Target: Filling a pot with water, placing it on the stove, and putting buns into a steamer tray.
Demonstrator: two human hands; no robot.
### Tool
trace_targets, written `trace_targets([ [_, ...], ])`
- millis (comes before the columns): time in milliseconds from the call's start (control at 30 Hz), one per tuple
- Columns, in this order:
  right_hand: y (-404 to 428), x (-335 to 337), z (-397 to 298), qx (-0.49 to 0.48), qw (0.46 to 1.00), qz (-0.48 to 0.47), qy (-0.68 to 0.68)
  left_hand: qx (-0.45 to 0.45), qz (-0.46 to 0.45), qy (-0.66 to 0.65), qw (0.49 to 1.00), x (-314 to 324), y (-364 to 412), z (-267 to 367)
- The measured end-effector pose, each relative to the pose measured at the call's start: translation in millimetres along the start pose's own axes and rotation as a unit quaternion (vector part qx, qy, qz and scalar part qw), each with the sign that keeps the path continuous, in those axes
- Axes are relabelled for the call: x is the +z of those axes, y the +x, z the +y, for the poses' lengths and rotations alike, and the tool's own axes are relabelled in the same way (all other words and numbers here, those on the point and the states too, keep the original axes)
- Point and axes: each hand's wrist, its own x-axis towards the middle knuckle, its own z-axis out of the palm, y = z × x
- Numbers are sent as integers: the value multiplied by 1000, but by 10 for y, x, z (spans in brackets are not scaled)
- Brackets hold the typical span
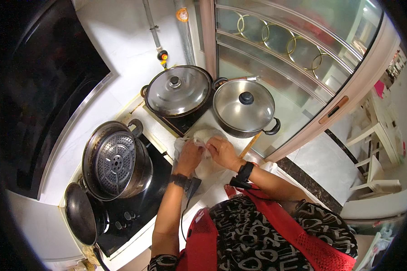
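Both my hands are close together over the counter, pinching a clear plastic bag (207, 167). My left hand (190, 156) grips the gathered film on one side. Right beside it, my right hand (223, 152) holds the same film between thumb and fingers. Something pale shows through the plastic, but I cannot tell what it is. Just beyond my right hand stands a lidded steel pot (243, 108) with black handles. Farther back is a wide pan with a domed steel lid (179, 91).
To the left, a gas stove (139, 203) carries a large pot holding a perforated steamer plate (117, 163) and a dark frying pan (80, 215). A range hood (54, 84) overhangs that side. On the right is a glass sliding door (274, 67); white chairs (376, 179) stand past it.
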Motion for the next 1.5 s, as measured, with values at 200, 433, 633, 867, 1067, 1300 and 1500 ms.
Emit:
trace_targets([
  [200, 333, -169, -217, -25, 996, 13, 84, -70, 25, -87, 993, -538, 111, 475],
  [433, 327, -43, -233, -25, 990, 8, 138, -175, 101, -104, 974, -579, -206, 453],
  [633, 241, 33, -1, 79, 977, -15, 197, -235, 94, -140, 957, -251, -524, 300],
  [867, 149, -37, 62, 208, 877, -138, 411, -169, 61, -80, 980, -293, -511, 327],
  [1067, 11, 102, 283, 119, 956, -103, 248, -150, 39, -20, 988, -349, -460, 396],
  [1300, -44, 160, 10, -33, 989, -131, 51, -132, 52, 16, 990, -522, -346, 590],
  [1500, 341, 16, -91, -54, 996, -71, 3, -156, 167, 19, 973, -771, -256, 730],
])
